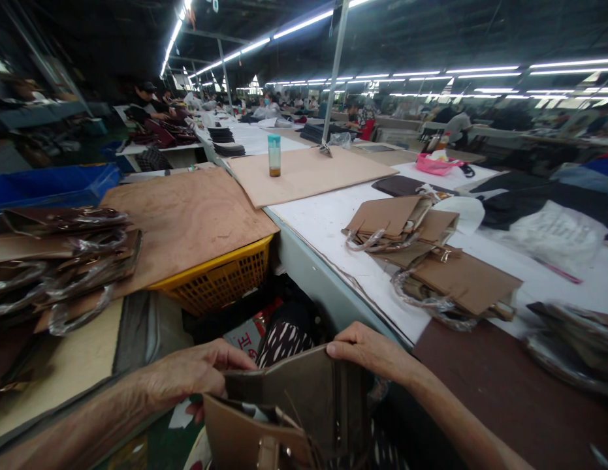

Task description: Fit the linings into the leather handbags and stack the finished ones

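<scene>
A tan handbag (252,431) with a dark grey-brown lining rests low in front of me, its mouth spread apart. My left hand (198,369) grips the bag's edge at the left, thumb and fingers closed on it. At the upper right corner of the bag, my right hand (367,349) pinches the rim, thumb on the near side. A zip and metal fittings show inside and on the front. The lower part of the bag runs out of view.
Tan handbags (465,277) with plastic-wrapped handles lie on the white table at right; more bags (63,254) are piled at left. A yellow crate (220,274) sits under a brown board (196,215). A bottle (274,156) stands farther back. Several people work beyond.
</scene>
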A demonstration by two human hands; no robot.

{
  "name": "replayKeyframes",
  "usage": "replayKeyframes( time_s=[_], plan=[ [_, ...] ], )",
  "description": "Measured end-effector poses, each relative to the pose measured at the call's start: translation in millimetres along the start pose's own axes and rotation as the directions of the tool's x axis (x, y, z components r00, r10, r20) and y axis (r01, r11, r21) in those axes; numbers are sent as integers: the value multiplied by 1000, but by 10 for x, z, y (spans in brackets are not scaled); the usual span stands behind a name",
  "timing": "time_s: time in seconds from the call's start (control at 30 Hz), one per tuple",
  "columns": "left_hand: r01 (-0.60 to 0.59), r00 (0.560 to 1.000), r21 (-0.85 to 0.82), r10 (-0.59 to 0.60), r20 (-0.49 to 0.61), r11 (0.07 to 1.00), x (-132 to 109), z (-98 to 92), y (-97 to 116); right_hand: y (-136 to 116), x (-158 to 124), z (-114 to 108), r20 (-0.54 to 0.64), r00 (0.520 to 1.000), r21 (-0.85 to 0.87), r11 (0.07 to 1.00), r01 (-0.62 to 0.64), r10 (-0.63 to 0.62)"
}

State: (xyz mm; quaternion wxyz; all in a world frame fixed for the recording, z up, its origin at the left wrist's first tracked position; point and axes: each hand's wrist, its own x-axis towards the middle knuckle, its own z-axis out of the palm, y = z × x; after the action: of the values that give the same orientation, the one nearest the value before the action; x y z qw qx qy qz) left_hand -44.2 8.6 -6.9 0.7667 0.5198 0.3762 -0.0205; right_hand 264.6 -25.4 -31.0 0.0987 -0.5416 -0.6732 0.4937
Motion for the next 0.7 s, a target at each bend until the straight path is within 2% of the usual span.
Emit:
replayKeyframes(
  time_s=[0.1,0.33,0.5,0.7],
  plan=[
    [-10,1000,2,10,-9,1000,-2,0,-13,-29,-8,29,-71,997,-88,996,-1,-5],
    [-2,1000,61,1,19,998,-35,67,78,-252,-95,-37,-101,989,-233,969,81,-107],
    [27,1000,90,-28,11,996,-54,103,118,-472,-116,-66,-56,980,-325,931,164,-192],
    [24,999,64,-21,-38,998,-106,88,50,-650,-92,-12,29,984,-351,920,174,-175]
  ],
)
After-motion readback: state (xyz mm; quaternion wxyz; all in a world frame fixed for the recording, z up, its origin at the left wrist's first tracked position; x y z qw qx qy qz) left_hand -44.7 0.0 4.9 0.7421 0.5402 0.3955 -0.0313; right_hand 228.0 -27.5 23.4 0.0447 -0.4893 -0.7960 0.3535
